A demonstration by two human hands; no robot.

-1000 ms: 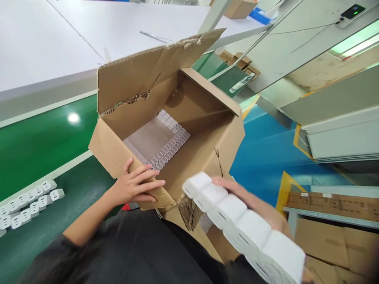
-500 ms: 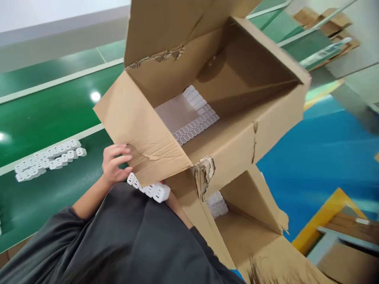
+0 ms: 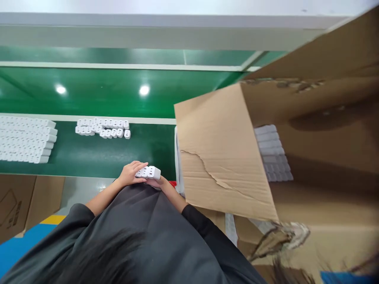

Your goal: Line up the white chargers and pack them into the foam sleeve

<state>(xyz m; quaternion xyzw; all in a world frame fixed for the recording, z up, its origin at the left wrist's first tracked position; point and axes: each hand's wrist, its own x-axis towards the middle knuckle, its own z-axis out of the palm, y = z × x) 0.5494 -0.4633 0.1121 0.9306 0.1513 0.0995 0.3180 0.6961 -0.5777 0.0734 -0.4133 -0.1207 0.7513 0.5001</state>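
A short row of white charger plugs [image 3: 150,172] sits close against my body at the table's front edge. My left hand [image 3: 130,173] curls over the row's left end and grips it. Beneath the row's right part lies my right hand [image 3: 157,182], partly hidden, supporting it. Past my hands, two uneven rows of white charger plugs [image 3: 111,126] stand on the green table [image 3: 89,152]. A large block of the same plugs [image 3: 25,140] is stacked at the far left.
To my right a big open cardboard box [image 3: 219,157] has its flap leaning out over the table edge, with white pieces [image 3: 272,154] inside. Another cardboard box [image 3: 14,201] stands on the floor at left. A white shelf [image 3: 148,19] crosses the top.
My view has swung left from the open box to the table. My left hand, near the box flap before, has come onto the plug row, now held by both hands.
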